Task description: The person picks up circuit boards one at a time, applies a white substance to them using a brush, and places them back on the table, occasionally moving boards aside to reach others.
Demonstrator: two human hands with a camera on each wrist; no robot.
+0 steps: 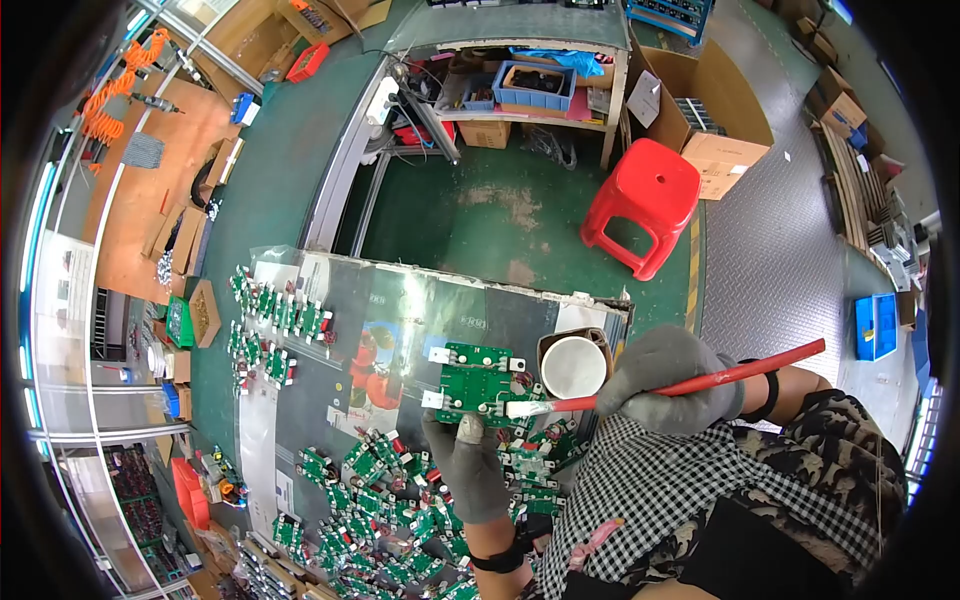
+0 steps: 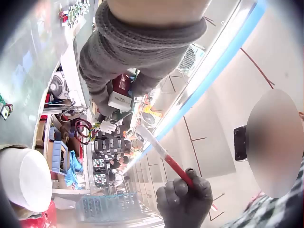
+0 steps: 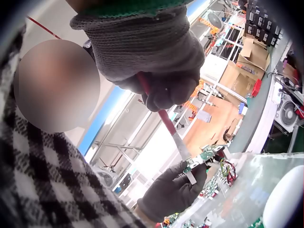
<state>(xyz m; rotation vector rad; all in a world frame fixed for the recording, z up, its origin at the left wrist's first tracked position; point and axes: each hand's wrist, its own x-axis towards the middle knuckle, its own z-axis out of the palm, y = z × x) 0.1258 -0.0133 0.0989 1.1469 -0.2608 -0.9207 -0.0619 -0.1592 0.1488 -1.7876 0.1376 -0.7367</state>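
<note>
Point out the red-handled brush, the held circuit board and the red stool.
Red-handled brush point(image 1: 762, 366): head view, on the handle.
Held circuit board point(image 1: 475, 381): head view, on its green face.
Red stool point(image 1: 657, 180): head view, on the seat.

No text is legible. Print on the white block point(image 2: 119, 102), at ten o'clock in the left-wrist view, blurs.

A scuffed green floor point(image 1: 510, 215) lies before the far workbench point(image 1: 500, 25), which holds a blue bin point(image 1: 535, 101) beneath its top. To the right stand a red stool point(image 1: 660, 180) and, farther off, a large open carton point(image 1: 728, 155). Beyond a yellow stripe point(image 1: 694, 280) runs a grey textured walkway point(image 1: 765, 230); bright strip lights point(image 1: 39, 212) glow far left.
</note>
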